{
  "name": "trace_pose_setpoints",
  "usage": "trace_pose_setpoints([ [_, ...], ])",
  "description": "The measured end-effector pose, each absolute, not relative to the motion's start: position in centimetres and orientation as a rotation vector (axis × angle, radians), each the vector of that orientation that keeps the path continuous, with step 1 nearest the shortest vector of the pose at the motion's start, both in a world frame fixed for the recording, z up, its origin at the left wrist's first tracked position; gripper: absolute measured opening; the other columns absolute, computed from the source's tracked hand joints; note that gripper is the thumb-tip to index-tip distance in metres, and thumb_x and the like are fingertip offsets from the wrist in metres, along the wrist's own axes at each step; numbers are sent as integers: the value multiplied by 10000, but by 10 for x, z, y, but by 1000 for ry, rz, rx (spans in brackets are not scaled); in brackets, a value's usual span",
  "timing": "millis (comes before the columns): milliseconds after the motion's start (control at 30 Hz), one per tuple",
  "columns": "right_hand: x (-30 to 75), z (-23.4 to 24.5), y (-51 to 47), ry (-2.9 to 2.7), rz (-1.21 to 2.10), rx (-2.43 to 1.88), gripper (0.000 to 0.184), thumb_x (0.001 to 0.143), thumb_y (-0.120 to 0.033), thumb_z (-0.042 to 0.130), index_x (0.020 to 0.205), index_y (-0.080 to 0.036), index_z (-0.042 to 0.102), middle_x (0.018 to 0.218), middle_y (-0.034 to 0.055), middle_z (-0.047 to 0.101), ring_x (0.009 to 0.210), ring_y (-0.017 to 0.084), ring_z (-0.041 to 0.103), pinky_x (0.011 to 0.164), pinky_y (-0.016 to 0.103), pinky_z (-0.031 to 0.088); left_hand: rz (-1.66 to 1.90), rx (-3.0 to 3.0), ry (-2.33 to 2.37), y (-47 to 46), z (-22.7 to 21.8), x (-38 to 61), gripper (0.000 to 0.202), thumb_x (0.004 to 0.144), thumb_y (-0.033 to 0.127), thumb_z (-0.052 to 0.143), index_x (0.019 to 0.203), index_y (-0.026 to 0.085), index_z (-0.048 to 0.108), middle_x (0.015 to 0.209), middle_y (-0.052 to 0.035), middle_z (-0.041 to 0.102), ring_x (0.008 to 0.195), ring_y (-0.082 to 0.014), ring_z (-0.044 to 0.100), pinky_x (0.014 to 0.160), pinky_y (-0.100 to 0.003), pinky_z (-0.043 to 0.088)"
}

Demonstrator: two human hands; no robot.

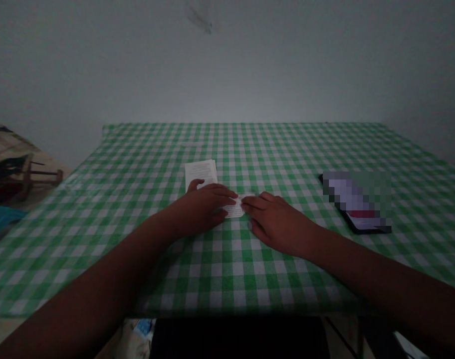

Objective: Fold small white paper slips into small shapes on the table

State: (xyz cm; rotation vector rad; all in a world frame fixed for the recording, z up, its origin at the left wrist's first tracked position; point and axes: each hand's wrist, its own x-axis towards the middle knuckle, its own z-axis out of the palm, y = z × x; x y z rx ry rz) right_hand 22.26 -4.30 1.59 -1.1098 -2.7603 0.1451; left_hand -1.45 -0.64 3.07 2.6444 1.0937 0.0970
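Paper (234, 211) lies between left hand (201, 209) and right hand (275, 219) — both touching.

The table (272, 144) wears a green and white checked cloth. Behind the table there is a greyish wall (272, 65), with a dark smudge (200, 21) above the table. At the table's left are one brown frame (27, 180) and a blue object (2, 215). The light is rather dim.

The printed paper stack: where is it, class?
In the head view, the stack lies on the checked tablecloth, left of centre, partly behind the left hand.
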Motion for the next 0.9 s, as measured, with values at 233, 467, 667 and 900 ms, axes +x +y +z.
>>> trace_pose_setpoints([
  [233,223,17,-43,-2758,158,-1113,426,934,-236,465,1329,-113,568,1362,120,579,1100,285,530,969,483,469,161,2674,1078,-8,28,-14,333,899,255,550,1219,318,616,1376,-6,600,1297,-252,494,1138,-572,112],
  [467,223,15,-43,-2741,169,-1106,420,937,-226,461,1329,-120,567,1359,126,578,1113,290,523,959,500,474,280,2671,1186,-11,22,3,282,941,387,545,1193,300,639,1223,-31,669,1192,-246,549,1093,-527,204],
  [667,226,16,-42,-2723,201,-1108,403,941,-233,469,1305,-106,587,1353,174,550,1181,281,518,1028,483,441,286,2693,1260,-12,16,8,230,926,352,579,1130,298,670,1254,-10,652,1217,-257,527,1094,-557,194],
  [900,230,16,-41,-2726,211,-1071,401,948,-214,470,1320,-119,588,1350,178,556,1232,287,499,1043,497,435,284,2767,1246,-17,17,9,234,930,337,563,1137,280,654,1255,-29,653,1200,-263,526,1099,-584,170],
])
